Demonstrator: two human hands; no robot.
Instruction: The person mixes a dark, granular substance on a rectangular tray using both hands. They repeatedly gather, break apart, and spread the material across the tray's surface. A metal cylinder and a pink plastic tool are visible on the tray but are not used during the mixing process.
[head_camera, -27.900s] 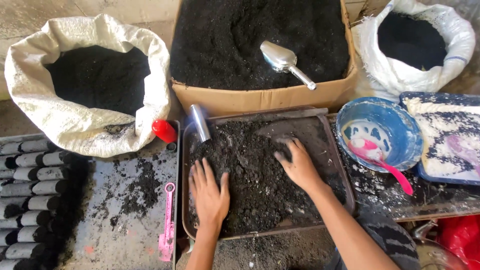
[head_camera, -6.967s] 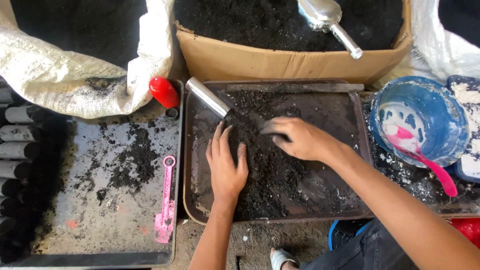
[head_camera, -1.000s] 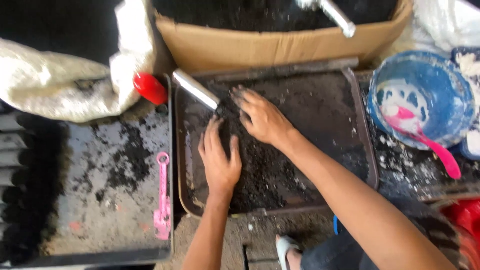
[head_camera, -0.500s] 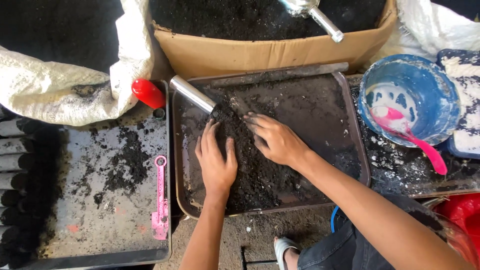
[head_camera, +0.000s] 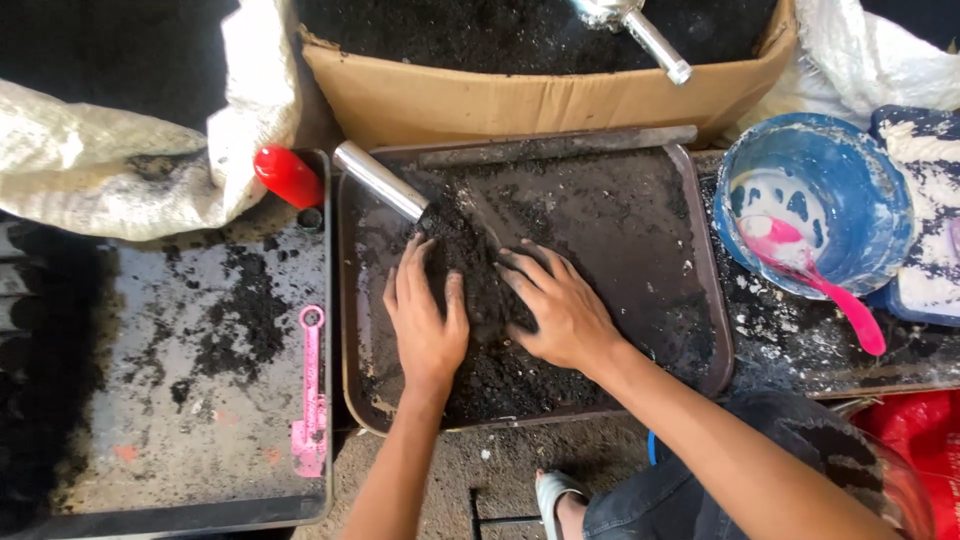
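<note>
The left hand (head_camera: 428, 318) lies flat and open, palm down, fingers together, on the dark soil (head_camera: 480, 300) in the brown tray (head_camera: 700, 250). The right hand (head_camera: 560, 308) lies just beside it, also open and palm down, fingers spread and pressed into the same heap; neither hand grips anything. The soil is piled thickest under and between the hands, in the tray's left half, and thins to a scatter toward the right wall.

A metal scoop handle (head_camera: 380, 180) slants in from the tray's upper left corner, its inner end buried in the soil just above the left fingertips. Left of the tray, touching its edge, sits a second, flatter tray (head_camera: 200, 460) with loose crumbs of soil, a pink measuring spoon (head_camera: 310, 400) and a red cap (head_camera: 288, 176) at its top corner.

Behind both trays stands a cardboard box (head_camera: 520, 100) full of soil, with another metal scoop (head_camera: 640, 25) in it; a white sack (head_camera: 120, 180) slumps at the left, another (head_camera: 880, 60) at the right. Right of the brown tray, a blue bowl (head_camera: 860, 180) holds a pink spoon (head_camera: 820, 285).

The brown tray's right half is bare of tools. Its near edge overhangs rough concrete floor (head_camera: 480, 470), where the person's knee (head_camera: 760, 470) and sandalled foot (head_camera: 556, 492) show.
</note>
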